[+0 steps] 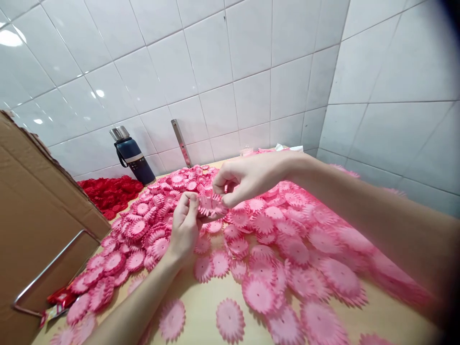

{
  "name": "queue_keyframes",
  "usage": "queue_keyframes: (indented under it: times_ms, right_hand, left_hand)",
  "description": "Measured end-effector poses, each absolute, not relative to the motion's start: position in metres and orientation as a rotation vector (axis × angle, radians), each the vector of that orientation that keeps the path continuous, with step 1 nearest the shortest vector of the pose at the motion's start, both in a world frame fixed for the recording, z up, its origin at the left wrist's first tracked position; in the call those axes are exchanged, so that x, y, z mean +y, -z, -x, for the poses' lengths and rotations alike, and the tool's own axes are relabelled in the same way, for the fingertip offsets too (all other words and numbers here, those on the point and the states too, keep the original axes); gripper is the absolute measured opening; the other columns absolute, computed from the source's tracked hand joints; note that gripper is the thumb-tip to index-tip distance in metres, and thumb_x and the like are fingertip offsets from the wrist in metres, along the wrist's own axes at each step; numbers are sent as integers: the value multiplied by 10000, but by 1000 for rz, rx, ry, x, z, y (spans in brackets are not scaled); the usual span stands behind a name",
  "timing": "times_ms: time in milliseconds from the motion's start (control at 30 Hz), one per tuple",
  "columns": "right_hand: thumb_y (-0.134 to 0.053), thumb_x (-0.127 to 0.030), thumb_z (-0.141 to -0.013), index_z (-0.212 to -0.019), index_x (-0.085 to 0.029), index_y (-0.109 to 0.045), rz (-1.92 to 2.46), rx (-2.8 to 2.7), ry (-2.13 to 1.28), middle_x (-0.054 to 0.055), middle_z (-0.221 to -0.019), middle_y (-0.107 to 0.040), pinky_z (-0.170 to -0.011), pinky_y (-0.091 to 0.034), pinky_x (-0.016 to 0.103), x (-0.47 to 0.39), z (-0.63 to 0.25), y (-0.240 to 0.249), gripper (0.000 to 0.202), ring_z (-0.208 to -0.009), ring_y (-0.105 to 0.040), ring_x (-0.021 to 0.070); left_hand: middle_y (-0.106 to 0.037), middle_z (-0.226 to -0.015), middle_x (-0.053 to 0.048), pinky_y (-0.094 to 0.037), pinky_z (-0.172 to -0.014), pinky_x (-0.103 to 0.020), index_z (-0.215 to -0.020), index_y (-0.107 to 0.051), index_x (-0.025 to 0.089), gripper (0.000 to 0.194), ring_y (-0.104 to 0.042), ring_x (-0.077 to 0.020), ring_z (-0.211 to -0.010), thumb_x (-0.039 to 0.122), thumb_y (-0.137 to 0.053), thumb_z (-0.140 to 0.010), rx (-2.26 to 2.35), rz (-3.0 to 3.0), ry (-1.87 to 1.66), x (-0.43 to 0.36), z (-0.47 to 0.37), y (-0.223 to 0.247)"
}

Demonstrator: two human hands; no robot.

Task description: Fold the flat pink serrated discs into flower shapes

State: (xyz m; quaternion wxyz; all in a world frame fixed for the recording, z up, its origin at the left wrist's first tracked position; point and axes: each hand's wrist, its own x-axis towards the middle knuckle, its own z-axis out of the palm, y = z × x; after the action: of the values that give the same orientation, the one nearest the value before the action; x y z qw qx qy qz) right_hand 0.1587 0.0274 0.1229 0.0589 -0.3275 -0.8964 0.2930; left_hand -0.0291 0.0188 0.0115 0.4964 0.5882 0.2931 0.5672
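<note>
Between my two hands is a pink scalloped petal disc (211, 205), held above the heap. My left hand (186, 225) pinches its left edge between thumb and fingers. With thumb and curled fingers, my right hand (242, 179) grips its right edge from above. Many similar pink petal discs (262, 293), each with a small dark centre mark, lie loose and overlapping on the pale wooden table (201, 316) beneath and around both hands. Whether the held piece is one layer or several, I cannot tell.
A dark blue bottle (134, 155) with a metal cap stands by the tiled wall, beside a red petal pile (113, 194). A cardboard box (43, 191) and a bent metal rod (50, 268) border the left. A metal strip (180, 143) leans against the wall.
</note>
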Motion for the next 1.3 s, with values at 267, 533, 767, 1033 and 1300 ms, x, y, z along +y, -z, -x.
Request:
queue_keyframes:
  times_ms: [267,533,767,1033,1300]
  right_hand:
    - [-596,-226,-782,-671,-143,-594,650,-2623,-1280,45,-794,-635,-621,-390,265,22,-172,-135,139,-752,-539,150]
    - [-567,-394,-825,-881,-176,-683,1244,-2781,-635,24,-785,-615,-558,-337,265,30,-166,-125,253,-668,-513,137]
    - [-492,-318,-861,-850,-169,-639,1191,-2902,-670,15,-770,-576,-498,-275,267,29,-157,-120,210,-588,-448,109]
    - [-486,-314,-864,-847,-173,-637,1206,-2878,-621,11,-735,-546,-515,-277,273,28,-154,-120,207,-586,-425,115]
    - [-493,-345,-867,-930,-183,-669,1195,-2866,-642,26,-800,-589,-531,-292,273,30,-160,-121,247,-638,-471,133]
  left_hand:
    - [-467,-601,66,-434,-431,-139,-730,-463,187,200,-491,-54,-458,317,-568,-841,830,-1244,-1563,26,33,-20]
    - [-662,-885,-49,-572,-746,-334,-821,-593,141,142,-659,-168,-783,270,-650,-810,791,-1628,-1338,10,28,-21]
    - [-639,-787,-21,-524,-704,-251,-774,-629,157,168,-619,-142,-749,294,-723,-754,902,-1858,-1261,12,29,-16]
    - [-659,-835,-57,-531,-715,-290,-836,-664,162,153,-624,-185,-788,312,-639,-824,937,-1960,-1182,14,33,-13]
    - [-643,-912,-66,-572,-797,-363,-923,-662,160,168,-635,-190,-843,301,-613,-847,824,-1850,-1136,16,32,-10]
